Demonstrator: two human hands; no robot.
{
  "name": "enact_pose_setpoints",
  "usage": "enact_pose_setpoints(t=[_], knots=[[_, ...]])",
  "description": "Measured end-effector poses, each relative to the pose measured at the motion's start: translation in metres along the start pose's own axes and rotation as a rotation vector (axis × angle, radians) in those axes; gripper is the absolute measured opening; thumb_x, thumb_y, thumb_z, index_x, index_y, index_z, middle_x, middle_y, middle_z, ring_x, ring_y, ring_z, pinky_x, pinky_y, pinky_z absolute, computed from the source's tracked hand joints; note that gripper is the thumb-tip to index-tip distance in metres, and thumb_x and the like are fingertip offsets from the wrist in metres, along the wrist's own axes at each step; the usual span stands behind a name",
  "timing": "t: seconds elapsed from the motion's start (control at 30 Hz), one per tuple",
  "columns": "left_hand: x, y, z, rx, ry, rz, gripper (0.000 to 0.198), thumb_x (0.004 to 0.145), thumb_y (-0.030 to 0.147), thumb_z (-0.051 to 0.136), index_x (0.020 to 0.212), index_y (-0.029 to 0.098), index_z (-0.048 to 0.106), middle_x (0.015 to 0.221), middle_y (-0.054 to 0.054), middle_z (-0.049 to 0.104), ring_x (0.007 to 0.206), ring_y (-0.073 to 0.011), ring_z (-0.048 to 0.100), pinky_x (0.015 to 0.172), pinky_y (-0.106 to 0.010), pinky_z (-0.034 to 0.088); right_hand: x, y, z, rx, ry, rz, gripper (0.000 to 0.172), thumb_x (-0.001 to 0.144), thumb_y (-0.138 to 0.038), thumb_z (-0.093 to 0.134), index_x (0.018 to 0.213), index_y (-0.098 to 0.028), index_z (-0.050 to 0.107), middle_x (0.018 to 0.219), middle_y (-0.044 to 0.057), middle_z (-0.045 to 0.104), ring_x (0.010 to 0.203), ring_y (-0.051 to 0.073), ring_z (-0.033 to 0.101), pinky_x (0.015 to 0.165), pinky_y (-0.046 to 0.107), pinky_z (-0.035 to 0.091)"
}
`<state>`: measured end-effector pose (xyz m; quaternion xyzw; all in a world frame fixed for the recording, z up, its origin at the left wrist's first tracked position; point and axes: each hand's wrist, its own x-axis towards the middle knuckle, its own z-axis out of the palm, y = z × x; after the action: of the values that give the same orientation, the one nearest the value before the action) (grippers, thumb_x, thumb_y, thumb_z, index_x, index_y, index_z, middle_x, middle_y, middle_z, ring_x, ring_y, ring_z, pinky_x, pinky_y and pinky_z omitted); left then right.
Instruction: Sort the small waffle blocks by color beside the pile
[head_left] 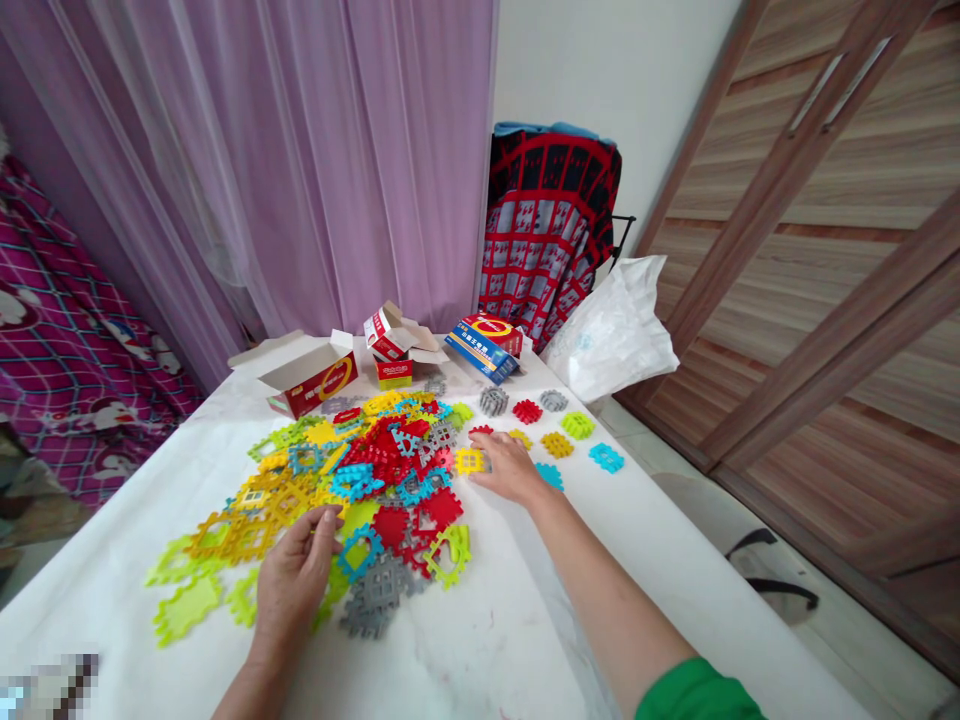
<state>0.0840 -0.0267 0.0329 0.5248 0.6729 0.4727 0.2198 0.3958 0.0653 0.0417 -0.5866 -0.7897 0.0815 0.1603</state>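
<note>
Head view: tile pile (360, 470) on tabletop (487, 620). Near edge: left hand (296, 580) resting, grip loose, nothing lifted. Beside pile: right hand (510, 465) flat, grip wide, fingertips pinning yellow tile (471, 460); singles (577, 425) spread apart beyond.

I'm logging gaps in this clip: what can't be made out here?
Head view only.
Under the left hand: the hand itself hides whether it grips any tile.
Lower tiles of the pile: buried under upper ones.
Print on the red box: too small.
Pixelated patch, bottom-left corner: blurred out.
</note>
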Motion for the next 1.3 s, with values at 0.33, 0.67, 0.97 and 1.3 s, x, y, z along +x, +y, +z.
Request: enact_pose_setpoints(t=[0.33, 0.67, 0.97, 1.3], knots=[[0.001, 0.004, -0.001, -0.001, -0.014, -0.012, 0.057, 0.071, 0.073, 0.049, 0.085, 0.022, 0.068, 0.064, -0.004, 0.070, 0.058, -0.0194, 0.064, 0.058, -0.028, 0.052, -0.007, 0.016, -0.010, 0.022, 0.067, 0.013, 0.060, 0.075, -0.029, 0.071, 0.133, -0.025, 0.055, 0.128, 0.009, 0.063, 0.120, 0.026, 0.053, 0.098, 0.041, 0.040], [-0.001, 0.012, 0.002, -0.016, -0.047, -0.052, 0.055, 0.066, 0.071, 0.052, 0.083, 0.022, 0.069, 0.061, -0.003, 0.067, 0.060, -0.0205, 0.065, 0.057, -0.028, 0.053, -0.056, 0.030, -0.012, -0.015, 0.141, 0.077, 0.024, 0.084, -0.030, 0.063, 0.106, -0.024, 0.069, 0.119, 0.005, 0.069, 0.114, 0.024, 0.057, 0.096, 0.039, 0.040], [-0.001, 0.009, 0.000, -0.001, -0.064, -0.074, 0.057, 0.066, 0.071, 0.051, 0.085, 0.021, 0.069, 0.072, -0.005, 0.072, 0.062, -0.0204, 0.066, 0.059, -0.029, 0.054, -0.055, 0.017, -0.006, -0.067, 0.062, 0.036, 0.036, 0.085, -0.036, 0.064, 0.119, -0.027, 0.062, 0.127, 0.005, 0.065, 0.126, 0.028, 0.047, 0.099, 0.045, 0.031], [0.003, 0.011, -0.001, 0.018, -0.049, -0.087, 0.057, 0.061, 0.072, 0.051, 0.082, 0.022, 0.069, 0.064, -0.004, 0.070, 0.060, -0.0213, 0.066, 0.058, -0.030, 0.054, -0.064, 0.022, -0.010, -0.033, 0.195, 0.042, 0.039, 0.081, -0.031, 0.064, 0.119, -0.025, 0.062, 0.123, 0.006, 0.067, 0.120, 0.026, 0.051, 0.099, 0.042, 0.034]])
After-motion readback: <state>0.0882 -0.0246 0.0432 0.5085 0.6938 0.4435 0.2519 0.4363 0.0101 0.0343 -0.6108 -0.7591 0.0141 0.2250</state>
